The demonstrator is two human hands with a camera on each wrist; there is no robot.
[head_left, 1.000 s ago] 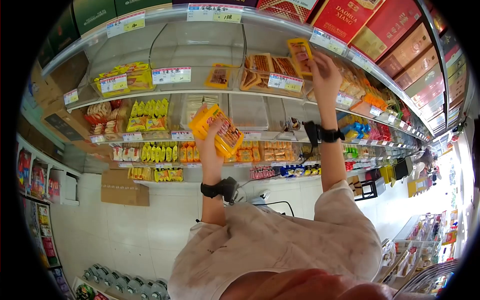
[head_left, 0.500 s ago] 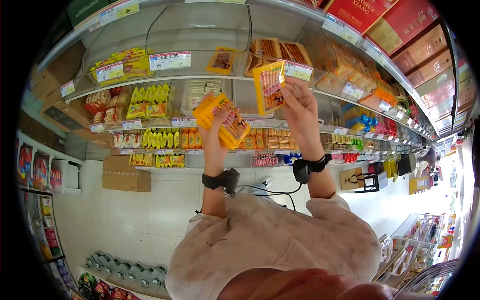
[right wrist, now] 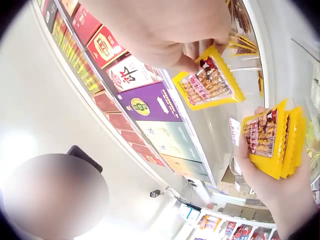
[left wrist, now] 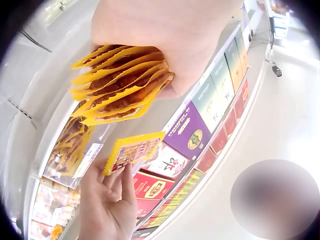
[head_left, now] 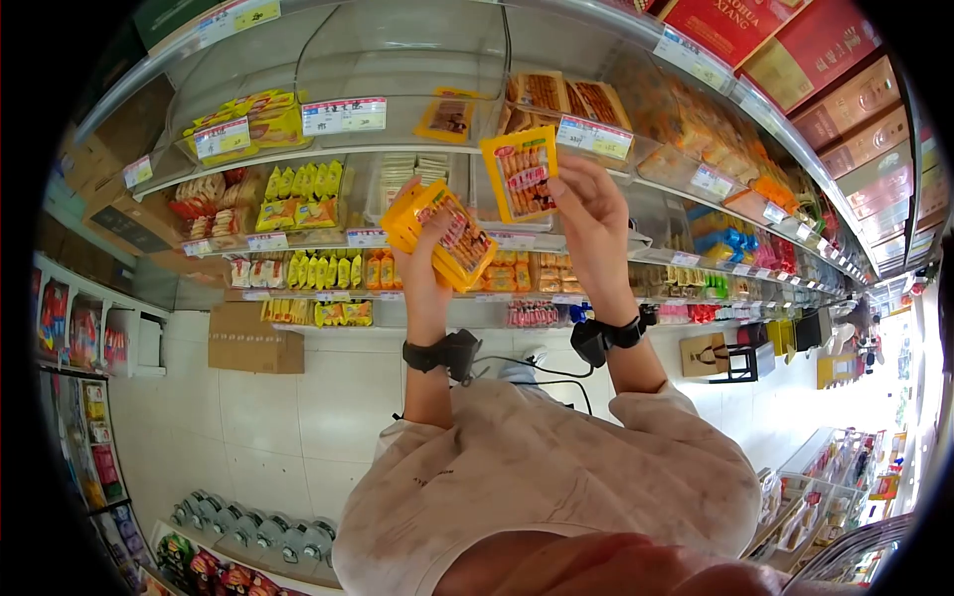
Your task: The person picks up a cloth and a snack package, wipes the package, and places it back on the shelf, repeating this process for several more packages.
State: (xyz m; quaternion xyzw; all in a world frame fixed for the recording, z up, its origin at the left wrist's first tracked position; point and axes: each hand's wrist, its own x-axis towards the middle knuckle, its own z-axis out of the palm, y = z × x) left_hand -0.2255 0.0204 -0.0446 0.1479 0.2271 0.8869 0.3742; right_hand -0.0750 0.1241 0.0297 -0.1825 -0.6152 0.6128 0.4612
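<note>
A stack of several yellow snack packets (head_left: pixel 459 243) is gripped in the left hand (head_left: pixel 425 273), thumb across the front one. Seen from the left wrist, the packet edges (left wrist: pixel 120 87) fan out in layers. The right hand (head_left: pixel 594 228) pinches one more yellow packet (head_left: pixel 521 177) by its side edge, between thumb and fingers. This packet is held up beside the stack, its printed front showing skewer-like snacks behind a clear window. In the right wrist view a gap separates the single packet (right wrist: pixel 210 82) from the stack (right wrist: pixel 267 137).
Behind the hands, a clear shelf bin holds a flat yellow packet (head_left: pixel 446 116); the bin to its right holds brown snack packs (head_left: pixel 596 102). Price tags (head_left: pixel 594 137) line the shelf edge. Lower shelves carry small wrapped snacks (head_left: pixel 316 199). A cardboard box (head_left: pixel 255 340) stands on the floor.
The right hand has come down and left from the upper bins with the single packet, which now faces the head camera beside the stack. The left hand stays nearly in place.
</note>
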